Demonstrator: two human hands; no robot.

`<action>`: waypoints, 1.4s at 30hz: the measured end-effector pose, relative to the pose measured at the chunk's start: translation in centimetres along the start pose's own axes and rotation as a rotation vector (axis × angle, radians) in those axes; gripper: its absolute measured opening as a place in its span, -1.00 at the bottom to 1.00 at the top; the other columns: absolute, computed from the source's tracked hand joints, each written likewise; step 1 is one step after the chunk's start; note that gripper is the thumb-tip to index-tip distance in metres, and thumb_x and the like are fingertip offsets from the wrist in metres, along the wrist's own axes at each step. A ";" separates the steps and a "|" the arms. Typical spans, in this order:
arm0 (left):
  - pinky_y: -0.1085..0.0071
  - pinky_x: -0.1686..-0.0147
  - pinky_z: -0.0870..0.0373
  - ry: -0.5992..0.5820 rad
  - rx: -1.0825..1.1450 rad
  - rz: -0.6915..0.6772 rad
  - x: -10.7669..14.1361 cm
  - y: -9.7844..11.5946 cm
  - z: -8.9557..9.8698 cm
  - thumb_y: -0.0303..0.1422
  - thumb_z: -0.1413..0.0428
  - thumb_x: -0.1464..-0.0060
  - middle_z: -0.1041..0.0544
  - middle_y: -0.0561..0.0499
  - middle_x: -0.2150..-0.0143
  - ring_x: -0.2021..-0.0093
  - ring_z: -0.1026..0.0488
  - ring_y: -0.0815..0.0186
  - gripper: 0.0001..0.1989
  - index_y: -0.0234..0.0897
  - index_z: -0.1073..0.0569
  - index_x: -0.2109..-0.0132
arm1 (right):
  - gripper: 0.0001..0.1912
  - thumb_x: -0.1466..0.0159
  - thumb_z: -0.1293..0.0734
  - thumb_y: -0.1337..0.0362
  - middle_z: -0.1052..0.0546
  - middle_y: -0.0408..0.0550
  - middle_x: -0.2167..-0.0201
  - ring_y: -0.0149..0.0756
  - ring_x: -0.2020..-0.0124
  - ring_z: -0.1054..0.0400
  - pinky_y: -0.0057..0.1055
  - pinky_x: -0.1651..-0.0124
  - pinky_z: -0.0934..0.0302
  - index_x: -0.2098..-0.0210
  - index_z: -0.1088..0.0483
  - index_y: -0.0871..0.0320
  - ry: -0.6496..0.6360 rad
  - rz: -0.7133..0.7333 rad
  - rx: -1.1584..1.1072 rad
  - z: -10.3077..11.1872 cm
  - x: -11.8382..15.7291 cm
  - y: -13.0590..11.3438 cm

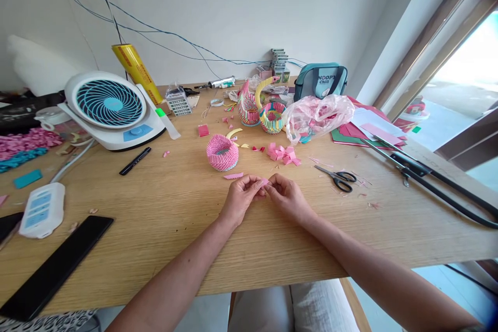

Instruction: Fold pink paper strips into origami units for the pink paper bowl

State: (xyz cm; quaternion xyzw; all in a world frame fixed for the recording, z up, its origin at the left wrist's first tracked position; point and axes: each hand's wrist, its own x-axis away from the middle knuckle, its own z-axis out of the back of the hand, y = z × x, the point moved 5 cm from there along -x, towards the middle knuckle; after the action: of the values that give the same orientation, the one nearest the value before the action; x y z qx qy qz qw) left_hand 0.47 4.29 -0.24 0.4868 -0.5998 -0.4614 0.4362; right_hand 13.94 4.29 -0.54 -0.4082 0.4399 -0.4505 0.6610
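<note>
A small pink paper piece [265, 182] is pinched between my two hands, just above the table. My left hand [244, 194] grips its left side with thumb and fingers. On the other side, my right hand [287, 197] has its fingertips closed on the same paper. Just beyond the left hand lies a pink folded strip [234, 176]. Behind that stands a round pink basket of folded paper pieces [222, 153] with a yellow curved piece rising at its back. Loose pink paper pieces [283, 153] lie in a pile beyond my right hand.
Black-handled scissors [338, 177] and a large paper cutter [412, 166] lie to the right. Two finished-looking paper swans [271, 116] stand at the back beside a plastic bag [319, 116]. On the left are a fan [112, 109], a black pen [135, 161], a power strip [43, 210] and a dark flat slab [58, 267].
</note>
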 end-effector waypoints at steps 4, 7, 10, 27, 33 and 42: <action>0.53 0.40 -0.42 -0.002 -0.046 -0.028 0.1 0.3 -0.1 -0.19 -0.28 0.07 -0.48 0.06 0.45 0.44 -0.38 0.45 -0.72 -0.34 -0.49 0.38 | -0.72 -0.27 -0.26 0.10 -0.35 -0.18 0.53 -0.41 0.50 -0.17 -0.47 0.44 -0.04 0.44 -0.35 0.17 -0.057 -0.013 -0.037 -0.3 -0.1 0.1; 0.52 0.41 -0.42 -0.011 -0.024 -0.001 0.1 0.1 -0.1 -0.19 -0.28 0.07 -0.47 0.07 0.46 0.46 -0.36 0.46 -0.72 -0.34 -0.49 0.37 | -0.73 -0.27 -0.26 0.12 -0.38 -0.16 0.53 -0.39 0.48 -0.19 -0.47 0.43 -0.05 0.46 -0.36 0.17 -0.054 0.008 -0.015 -0.2 0.0 0.0; 0.54 0.47 -0.40 -0.035 0.018 0.009 0.0 -0.2 -0.2 -0.20 -0.29 0.07 -0.42 0.11 0.51 0.51 -0.31 0.49 -0.73 -0.34 -0.50 0.35 | -0.74 -0.26 -0.27 0.15 -0.37 -0.17 0.54 -0.40 0.50 -0.18 -0.47 0.44 -0.03 0.48 -0.35 0.17 -0.038 0.015 -0.005 -0.1 0.1 0.0; 0.50 0.44 -0.48 0.015 -0.011 -0.016 0.1 0.3 0.2 -0.20 -0.30 0.09 -0.53 0.02 0.43 0.46 -0.47 0.42 -0.71 -0.36 -0.52 0.33 | -0.62 -0.23 -0.32 -0.02 -0.34 -0.18 0.56 -0.41 0.53 -0.14 -0.45 0.47 -0.02 0.50 -0.33 0.17 -0.018 -0.008 0.007 0.2 0.2 0.4; 0.49 0.50 -0.47 0.021 -0.159 -0.108 0.0 0.3 0.5 -0.23 -0.22 0.00 -0.52 0.04 0.47 0.49 -0.48 0.38 -0.78 -0.31 -0.48 0.38 | -0.68 -0.21 -0.34 -0.01 -0.47 -0.09 0.42 -0.31 0.40 -0.31 -0.41 0.35 -0.19 0.31 -0.40 0.14 -0.040 -0.006 -0.140 0.2 0.0 0.5; 0.51 0.47 -0.33 0.051 -0.527 -0.358 0.7 1.2 0.1 -0.45 -0.09 -0.03 -0.46 0.08 0.50 0.52 -0.40 0.41 -0.92 -0.26 -0.44 0.41 | -0.90 -0.26 -0.29 0.23 -0.43 -0.10 0.43 -0.33 0.42 -0.30 -0.39 0.33 -0.20 0.37 -0.37 0.11 0.055 0.123 -0.005 0.5 -0.1 -0.3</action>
State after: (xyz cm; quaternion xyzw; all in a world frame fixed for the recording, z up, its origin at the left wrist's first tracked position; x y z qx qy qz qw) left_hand 0.09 3.75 0.93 0.4662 -0.3535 -0.6579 0.4742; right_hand 14.33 4.38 -0.13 -0.3696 0.4833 -0.4187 0.6742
